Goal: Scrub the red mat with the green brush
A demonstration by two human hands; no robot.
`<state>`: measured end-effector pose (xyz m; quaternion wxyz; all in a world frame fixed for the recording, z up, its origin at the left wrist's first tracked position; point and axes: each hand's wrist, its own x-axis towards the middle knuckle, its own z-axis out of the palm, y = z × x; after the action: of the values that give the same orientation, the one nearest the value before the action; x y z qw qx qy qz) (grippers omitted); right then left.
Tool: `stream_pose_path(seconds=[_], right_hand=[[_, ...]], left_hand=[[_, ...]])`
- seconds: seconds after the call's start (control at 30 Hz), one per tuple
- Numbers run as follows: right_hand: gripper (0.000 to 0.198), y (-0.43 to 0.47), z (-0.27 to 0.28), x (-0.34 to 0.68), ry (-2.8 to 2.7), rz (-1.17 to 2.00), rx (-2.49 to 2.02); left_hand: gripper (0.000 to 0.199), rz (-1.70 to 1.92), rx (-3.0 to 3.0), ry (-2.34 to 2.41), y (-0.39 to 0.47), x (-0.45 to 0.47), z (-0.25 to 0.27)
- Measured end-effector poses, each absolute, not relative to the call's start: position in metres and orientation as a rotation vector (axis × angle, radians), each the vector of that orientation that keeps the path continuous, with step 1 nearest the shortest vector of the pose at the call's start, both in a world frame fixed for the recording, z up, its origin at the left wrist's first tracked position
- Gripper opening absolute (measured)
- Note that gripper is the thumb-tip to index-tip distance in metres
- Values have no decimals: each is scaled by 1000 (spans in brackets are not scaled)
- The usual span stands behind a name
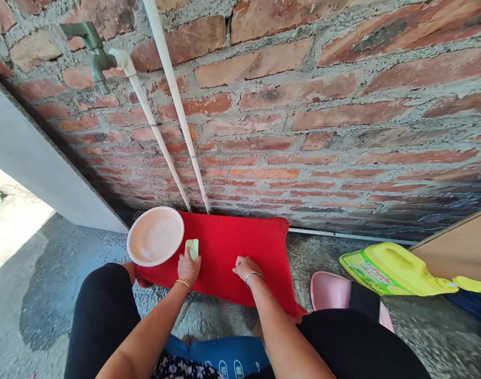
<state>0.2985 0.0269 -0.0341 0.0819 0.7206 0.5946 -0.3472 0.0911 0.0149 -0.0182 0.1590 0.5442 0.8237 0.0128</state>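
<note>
Left hand [189, 269] grips a green block [193, 247] from above. Right hand [247, 266] is bunched up, perhaps keeping the red cloth [232, 234] still.

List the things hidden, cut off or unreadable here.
Head view:
Pale-green flat object: near end, covered by the left hand.
Right hand: palm, turned down over the bright-red rectangular cloth.
Pink plastic container: near part, behind the black-clad right leg.
Yellow plastic jug: label's fine print, too small.

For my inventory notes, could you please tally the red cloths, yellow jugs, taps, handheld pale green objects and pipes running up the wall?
Red cloth: 1
Yellow jug: 1
Tap: 1
Pale green object: 1
White pipes: 2
Total: 6
</note>
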Motion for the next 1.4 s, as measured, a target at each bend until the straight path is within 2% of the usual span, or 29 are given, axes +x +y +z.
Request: stream_pose_path(seconds=[0.13,0.33,0.67,0.77,0.97,1.27,1.4], right_hand=[[22,27,-34,299,1766,-1041,2158],[19,25,-32,298,1743,-1044,2182],[16,26,-28,297,1713,-1063,2187],[17,26,-31,297,1723,-1046,2185],[16,27,-37,297,1740,-1023,2187],[14,26,-31,296,1710,-1058,2201],[14,26,-31,296,1702,-1058,2211]], left_hand=[[58,-34,1564,2328,9,110,-20],[60,-51,1917,1907,-10,167,-27],[55,33,1551,2403,43,93,-16],[57,2,1594,2358,37,115,-25],[58,15,1945,1945,19,174,-37],[56,59,1550,2353,58,98,-20],[60,0,1609,2329,56,122,-33]])
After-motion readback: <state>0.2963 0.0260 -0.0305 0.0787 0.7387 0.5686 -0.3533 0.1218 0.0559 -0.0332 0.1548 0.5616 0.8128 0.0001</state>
